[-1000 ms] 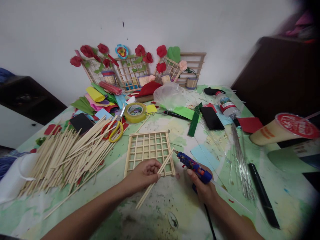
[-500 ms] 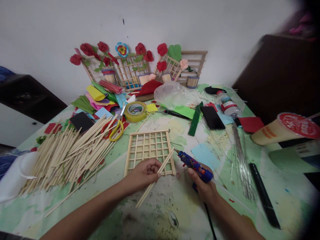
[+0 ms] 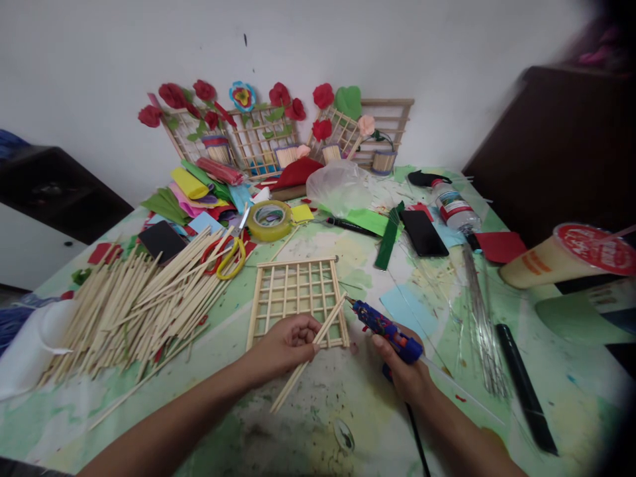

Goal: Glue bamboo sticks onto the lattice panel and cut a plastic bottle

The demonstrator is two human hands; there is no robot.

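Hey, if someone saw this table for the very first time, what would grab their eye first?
Probably the red paper flowers lined up against the wall at the back. Next, in the middle, the blue glue gun in the right hand, its nozzle close to the tips of two thin sticks held by the left hand at a stick lattice. The big heap of wooden sticks on the left stands out too.

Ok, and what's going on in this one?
A person's left hand holds two thin wooden sticks at a slant over a wooden lattice on the table. The right hand holds a blue hot-glue gun, its nozzle close to the sticks' far ends; whether they touch is unclear. A pile of loose sticks lies to the left.
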